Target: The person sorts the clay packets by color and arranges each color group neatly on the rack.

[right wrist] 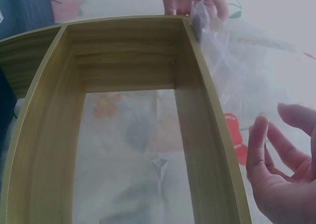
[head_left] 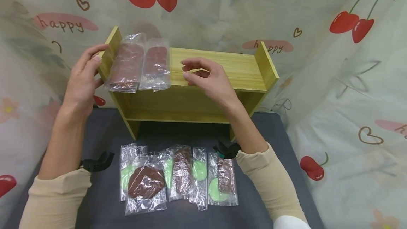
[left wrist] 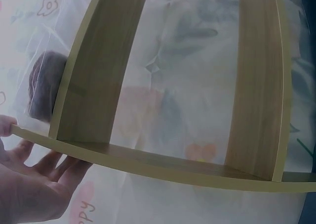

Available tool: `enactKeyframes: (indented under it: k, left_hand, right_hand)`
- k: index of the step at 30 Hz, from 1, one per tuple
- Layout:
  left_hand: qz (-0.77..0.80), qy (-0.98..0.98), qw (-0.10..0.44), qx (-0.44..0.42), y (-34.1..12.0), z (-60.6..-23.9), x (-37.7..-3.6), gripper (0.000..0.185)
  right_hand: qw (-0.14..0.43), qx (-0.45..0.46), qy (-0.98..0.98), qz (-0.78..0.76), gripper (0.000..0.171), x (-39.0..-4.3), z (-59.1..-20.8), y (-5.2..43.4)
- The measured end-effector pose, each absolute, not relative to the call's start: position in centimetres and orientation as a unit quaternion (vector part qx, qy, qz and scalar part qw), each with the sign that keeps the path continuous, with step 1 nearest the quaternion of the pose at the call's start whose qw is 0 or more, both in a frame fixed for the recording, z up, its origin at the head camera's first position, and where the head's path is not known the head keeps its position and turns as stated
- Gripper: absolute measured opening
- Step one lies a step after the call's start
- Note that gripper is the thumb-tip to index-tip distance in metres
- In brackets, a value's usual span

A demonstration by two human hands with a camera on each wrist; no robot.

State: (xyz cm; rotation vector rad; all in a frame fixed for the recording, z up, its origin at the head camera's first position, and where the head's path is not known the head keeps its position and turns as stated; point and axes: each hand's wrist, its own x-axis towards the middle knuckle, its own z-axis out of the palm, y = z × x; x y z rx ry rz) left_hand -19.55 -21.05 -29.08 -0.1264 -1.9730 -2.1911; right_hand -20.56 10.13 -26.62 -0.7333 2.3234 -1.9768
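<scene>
My left hand (head_left: 81,82) grips the left end panel (head_left: 109,50) of a light wooden two-tier shelf (head_left: 219,63), thumb on one side and fingers on the other. Two clear plastic bags of brown flat pieces lie side by side on its top board: a wider bag (head_left: 128,59) against that panel and a narrower bag (head_left: 156,59) to its right. Over the board, just right of the narrower bag, my right hand (head_left: 210,77) hovers with loosely bent fingers and nothing between them. In the right wrist view, the right hand (right wrist: 284,159) is beside the top board's edge.
On the dark tabletop (head_left: 264,193) in front of the shelf lies a row of several clear bags. One holds a big brown disc (head_left: 146,183), another a brown roll-like stack (head_left: 182,170), others green discs (head_left: 199,170). A printed curtain (head_left: 206,6) hangs behind and at both sides.
</scene>
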Motion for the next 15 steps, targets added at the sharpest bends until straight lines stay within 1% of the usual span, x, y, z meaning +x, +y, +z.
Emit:
enactKeyframes:
  k: [15]
  left_hand:
    - [-0.743,-0.663,0.089,-0.04,-21.1,-28.7,-19.7,0.037]
  right_hand:
    - [0.003,-0.249,0.737,-0.628,0.036,-18.5,-28.1,13.2]
